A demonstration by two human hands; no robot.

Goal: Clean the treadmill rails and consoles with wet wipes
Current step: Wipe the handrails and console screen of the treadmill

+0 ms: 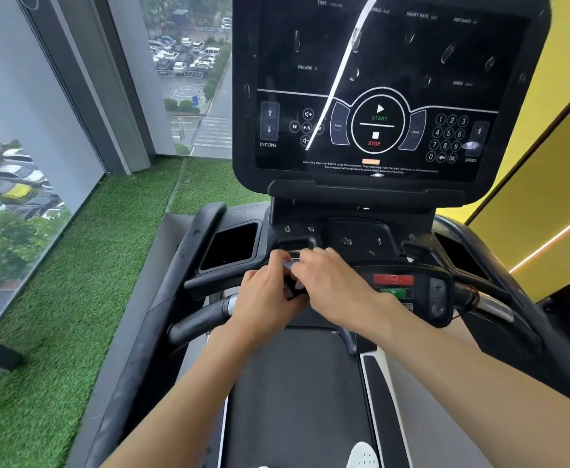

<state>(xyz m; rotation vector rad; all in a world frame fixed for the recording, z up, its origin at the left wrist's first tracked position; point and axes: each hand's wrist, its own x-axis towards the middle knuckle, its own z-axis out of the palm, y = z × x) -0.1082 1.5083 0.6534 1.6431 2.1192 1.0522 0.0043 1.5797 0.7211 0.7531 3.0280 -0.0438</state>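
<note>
Head view: left hand (263,295) and right hand (330,285) pinch between them a small grey-white packet (290,265), probably wipes: light, limp, slippery, best gripped at its edges.

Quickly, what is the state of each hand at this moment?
Left hand: closed, pinching a small grey item, maybe a wipe packet.
Right hand: closed, pinching the same item.

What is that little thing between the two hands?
In the head view, a small grey-white piece, probably a wet wipe, sits between the left hand and right hand; both pinch it.
</note>
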